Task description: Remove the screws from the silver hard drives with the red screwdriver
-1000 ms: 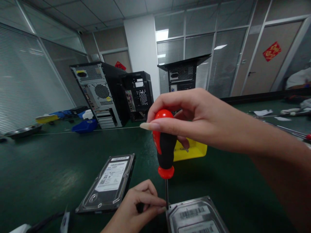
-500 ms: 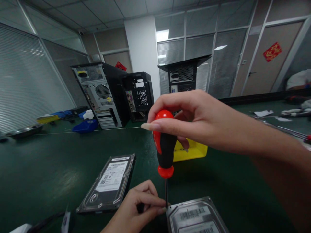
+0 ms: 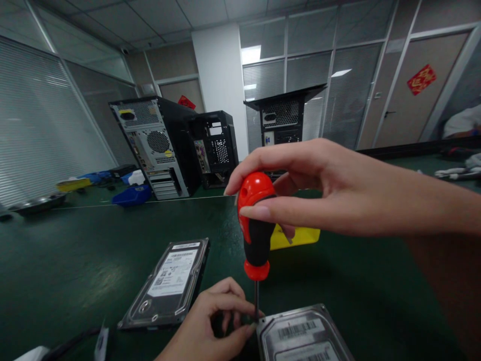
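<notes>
My right hand (image 3: 300, 193) grips the red and black handle of a screwdriver (image 3: 258, 240), which stands upright. Its shaft runs down to the near-left corner region of a hard drive (image 3: 300, 333), cut off by the bottom edge of the view. Beside that corner is my left hand (image 3: 216, 321), with index finger and thumb curled in around the shaft's lower end. Whether they pinch the shaft or the drive's edge I cannot tell. A second hard drive (image 3: 169, 286) lies label up on the left.
Behind my right hand sits a yellow tray (image 3: 300, 238). Computer cases (image 3: 176, 140) stand at the back, with a blue tray (image 3: 131, 195) and a metal dish (image 3: 37, 204) to their left. A dark cable (image 3: 75, 341) lies at the lower left of the green table (image 3: 93, 260).
My right hand has shifted its fingers on the screwdriver handle, the thumb now lower, and the handle has turned. The left thumb and index finger have parted slightly.
</notes>
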